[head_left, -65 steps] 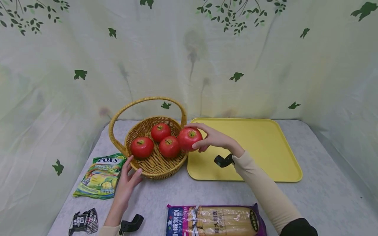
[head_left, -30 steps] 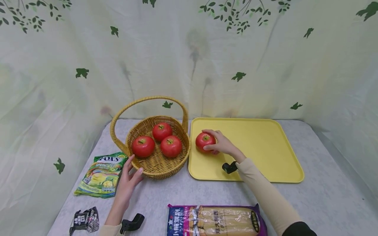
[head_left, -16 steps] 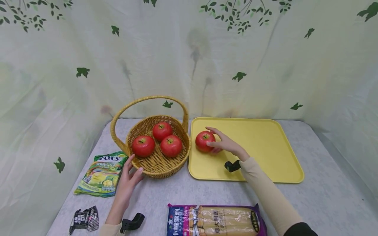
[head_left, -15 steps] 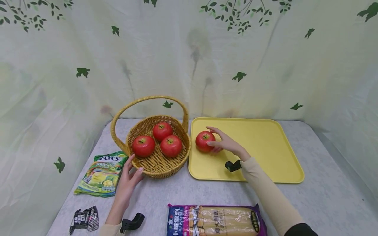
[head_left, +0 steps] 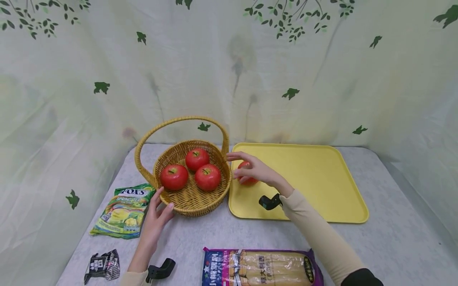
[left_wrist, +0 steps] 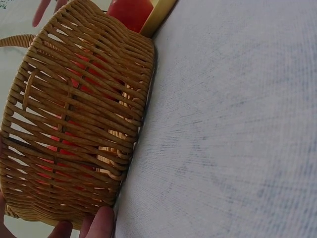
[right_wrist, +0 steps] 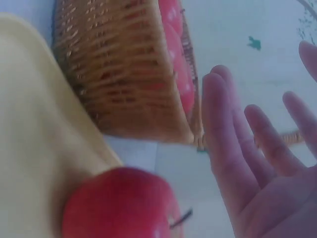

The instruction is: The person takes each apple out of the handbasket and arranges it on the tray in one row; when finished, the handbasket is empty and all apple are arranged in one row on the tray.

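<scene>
Apparently the right hand (head_left: pixel 257 169) hangs clear of apple (right_wrist: pixel 119 206) and basket rim (right_wrist: pixel 166 74).

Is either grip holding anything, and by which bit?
The right grip holds nothing. The left grip touches the near left side of the basket; whether that's a real hold, I can't tell.

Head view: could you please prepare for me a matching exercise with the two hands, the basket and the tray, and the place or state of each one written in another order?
Column one
1. left hand
2. right hand
3. wicker basket
4. yellow tray

Column two
a. in the air, holding nothing
b. bears one red apple
c. touches a woven side
d. contains three red apples

Right pairs: 1-c, 2-a, 3-d, 4-b
</scene>
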Available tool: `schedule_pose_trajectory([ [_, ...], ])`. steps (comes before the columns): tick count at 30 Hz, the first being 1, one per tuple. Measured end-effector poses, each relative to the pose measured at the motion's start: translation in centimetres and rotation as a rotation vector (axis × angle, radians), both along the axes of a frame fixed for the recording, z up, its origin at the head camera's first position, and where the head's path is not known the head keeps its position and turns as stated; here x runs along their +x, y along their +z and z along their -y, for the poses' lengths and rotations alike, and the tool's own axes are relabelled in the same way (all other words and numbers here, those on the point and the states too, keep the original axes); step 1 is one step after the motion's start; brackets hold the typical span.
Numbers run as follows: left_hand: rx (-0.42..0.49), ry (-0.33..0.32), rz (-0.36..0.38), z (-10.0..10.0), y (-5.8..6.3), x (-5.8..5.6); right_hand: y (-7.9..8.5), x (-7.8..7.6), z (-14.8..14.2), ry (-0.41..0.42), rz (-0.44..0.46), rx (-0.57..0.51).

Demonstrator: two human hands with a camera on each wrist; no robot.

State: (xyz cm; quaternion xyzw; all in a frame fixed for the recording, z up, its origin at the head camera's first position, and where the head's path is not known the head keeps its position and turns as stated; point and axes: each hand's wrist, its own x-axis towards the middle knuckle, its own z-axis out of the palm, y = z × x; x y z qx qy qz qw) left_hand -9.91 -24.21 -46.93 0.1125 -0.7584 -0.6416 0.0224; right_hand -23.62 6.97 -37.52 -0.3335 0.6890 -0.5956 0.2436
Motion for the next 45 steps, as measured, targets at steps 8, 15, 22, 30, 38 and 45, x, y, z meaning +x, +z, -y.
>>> schedule_pose_trajectory([
  [8, -0.006, -0.012, 0.007, -0.1, 0.0, 0.1, -0.6, 0.0, 3.4, 0.104, 0.018, 0.001],
  [15, 0.000, -0.021, 0.010, -0.2, 0.1, 0.2, -1.7, -1.6, 5.1, 0.139, -0.050, 0.063],
  [22, 0.004, -0.018, 0.009, 0.0, 0.1, 0.2, -1.5, -3.0, 6.5, 0.190, -0.057, 0.225],
  [30, 0.006, -0.016, 0.006, 0.0, -0.1, 0.1, -1.2, -4.0, 8.0, 0.233, 0.099, 0.414],
  [38, 0.007, -0.019, -0.005, -0.1, -0.2, 0.0, -1.5, -3.9, 9.3, 0.259, 0.192, 0.538],
  [45, 0.038, -0.037, -0.025, -0.1, 0.1, 0.3, -1.7, -3.4, 10.1, 0.231, 0.197, 0.555],
])
